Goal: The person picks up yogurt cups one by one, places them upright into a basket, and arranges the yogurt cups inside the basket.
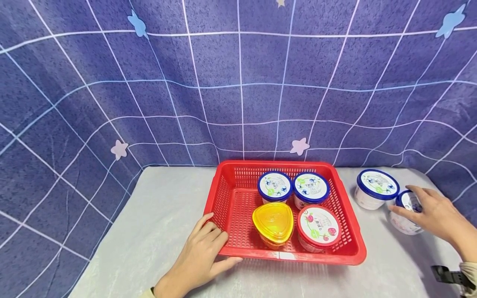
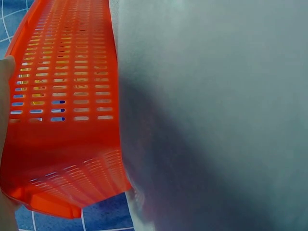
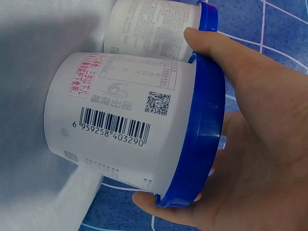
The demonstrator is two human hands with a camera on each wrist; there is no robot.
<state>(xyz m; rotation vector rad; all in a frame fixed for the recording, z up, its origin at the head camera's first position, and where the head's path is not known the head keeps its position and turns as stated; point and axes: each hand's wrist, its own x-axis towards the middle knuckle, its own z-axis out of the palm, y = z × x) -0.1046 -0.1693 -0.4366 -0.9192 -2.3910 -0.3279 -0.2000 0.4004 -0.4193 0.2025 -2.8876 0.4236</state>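
My left hand point(image 1: 201, 252) grips the front left corner of a red plastic basket point(image 1: 357, 231), fingers over the rim and thumb along the front. Inside the basket are two blue-lidded tubs point(image 1: 275, 186), a red-lidded tub point(image 1: 319, 227) and a yellow triangular-lidded cup point(image 1: 273, 222). To the right of the basket, my right hand point(image 1: 437, 213) holds another blue-lidded tub point(image 3: 120, 125) around its lid, thumb on one side and fingers on the other. This tub is upright at the table surface, beside a similar blue-lidded tub point(image 1: 377, 184).
A pale cloth covers the table point(image 1: 149, 223). Behind it hangs a blue curtain point(image 1: 238, 82) with a grid and star pattern. A dark strap point(image 1: 449, 275) sits at the right wrist.
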